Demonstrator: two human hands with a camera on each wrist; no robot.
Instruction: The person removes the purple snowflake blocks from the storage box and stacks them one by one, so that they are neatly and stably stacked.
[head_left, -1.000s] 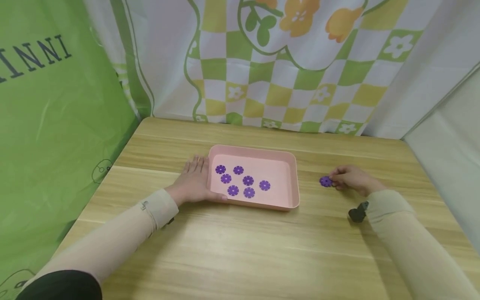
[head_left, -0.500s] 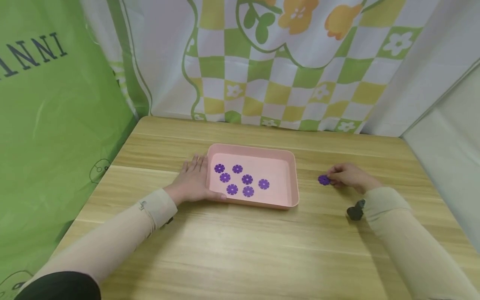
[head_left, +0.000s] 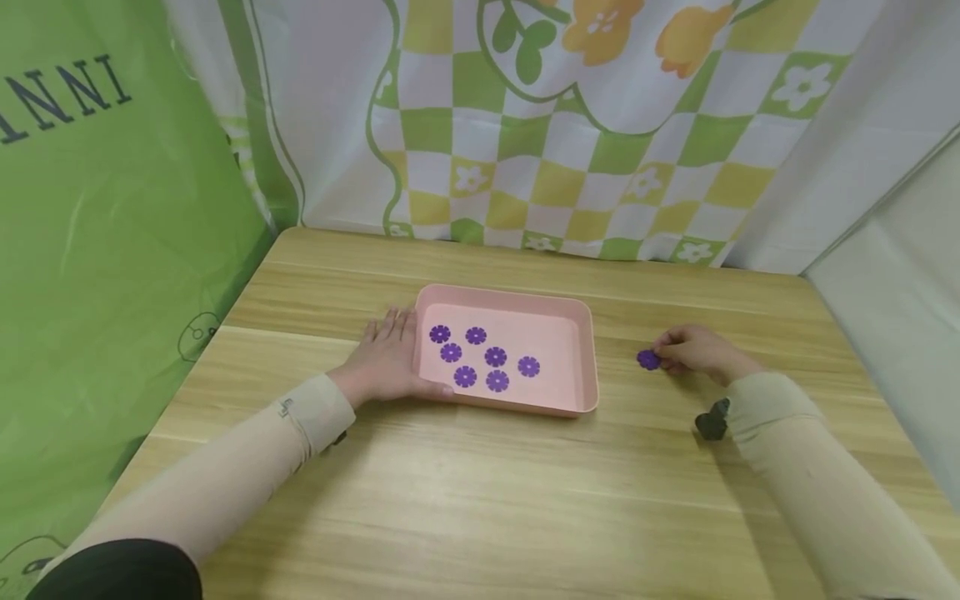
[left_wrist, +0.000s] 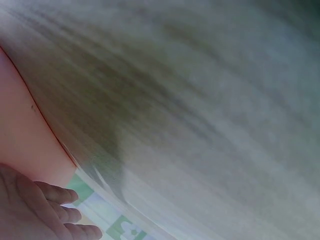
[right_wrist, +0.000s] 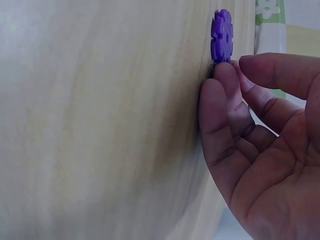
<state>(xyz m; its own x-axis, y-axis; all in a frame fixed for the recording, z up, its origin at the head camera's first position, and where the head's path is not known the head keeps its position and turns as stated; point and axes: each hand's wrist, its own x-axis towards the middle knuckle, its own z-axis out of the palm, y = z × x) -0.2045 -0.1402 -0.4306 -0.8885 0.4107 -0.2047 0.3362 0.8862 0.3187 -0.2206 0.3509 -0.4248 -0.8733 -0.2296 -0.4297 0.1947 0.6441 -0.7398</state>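
Note:
A shallow pink tray (head_left: 558, 333) lies on the wooden table with several purple notched snowflake discs (head_left: 495, 357) inside, mostly towards its left half. My left hand (head_left: 382, 362) rests against the tray's left side with its fingers straight, the thumb along the front rim. In the left wrist view, the fingers of that hand (left_wrist: 35, 210) show beside the pink wall. To the right of the tray, my right hand (head_left: 697, 350) pinches one purple snowflake disc (head_left: 648, 359) by its edge. The right wrist view shows this disc (right_wrist: 222, 37) close over the table, at the fingertips.
The wooden table (head_left: 480, 500) extends in front of the tray. A checked, flowered curtain (head_left: 585, 150) hangs along its back edge, and a green sheet (head_left: 112, 250) hangs at the left. A small black device (head_left: 712, 421) sits under the right wrist.
Both hands, the tray and the discs keep nearly the same places. Only a slight shift of the head view shows, and the right hand holds the disc throughout.

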